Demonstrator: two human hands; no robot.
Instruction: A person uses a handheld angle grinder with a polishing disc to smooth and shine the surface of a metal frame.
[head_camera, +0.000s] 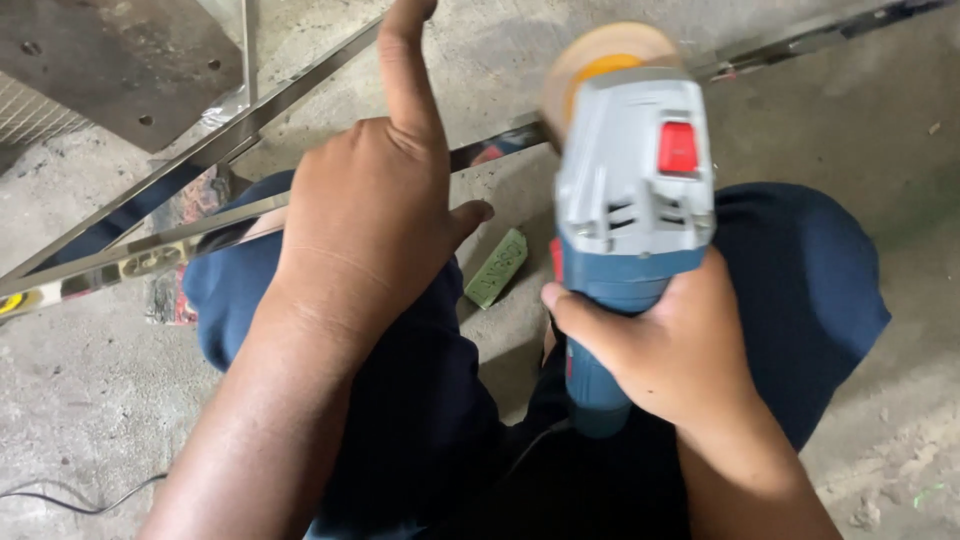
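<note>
My right hand (665, 345) grips the blue body of an angle grinder (625, 200) with a grey head, a red switch and a tan buffing wheel (600, 55) at its far end. The wheel sits at a shiny steel bar (160, 240) that runs across my knees. My left hand (365, 215) rests over that bar, fingers curled down on it, index finger stretched up towards a second polished bar (290, 95). A green block of polishing compound (497, 268) lies on the concrete between my knees.
I squat on a rough concrete floor (80, 390) in dark blue trousers (800, 260). A drilled metal plate (120, 60) lies at top left. A black cable (60, 497) trails at bottom left. Another steel strip (820, 35) runs along the top right.
</note>
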